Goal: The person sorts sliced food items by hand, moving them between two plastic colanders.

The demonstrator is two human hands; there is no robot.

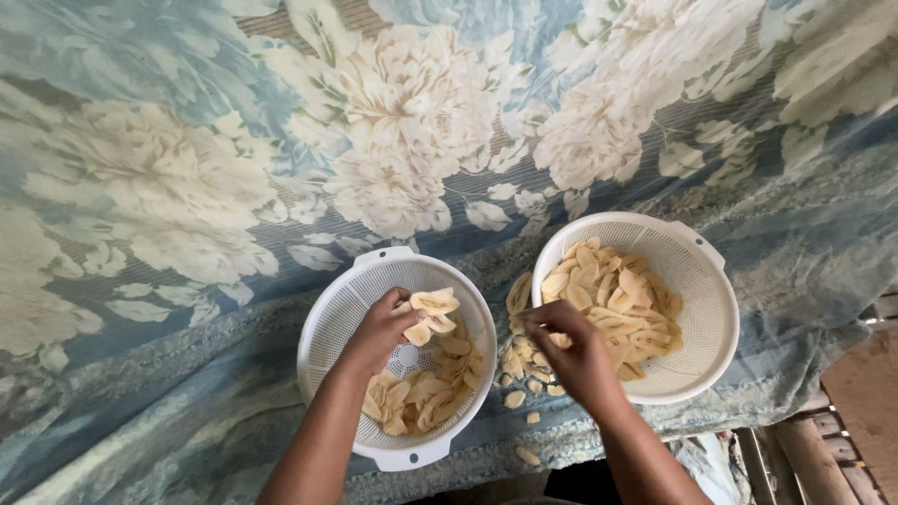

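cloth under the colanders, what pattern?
Blue cloth with large cream flowers; clearest in the head view, above the two white colanders.

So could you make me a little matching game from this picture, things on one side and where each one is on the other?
Things:
1. left hand
2. right hand
3. loose slices
4. flowered cloth

Places:
A. spread under both colanders
B. over the left colander, holding slices
C. on the cloth between the colanders
D. at the near rim of the right colander

Pairs: 1-B, 2-D, 3-C, 4-A
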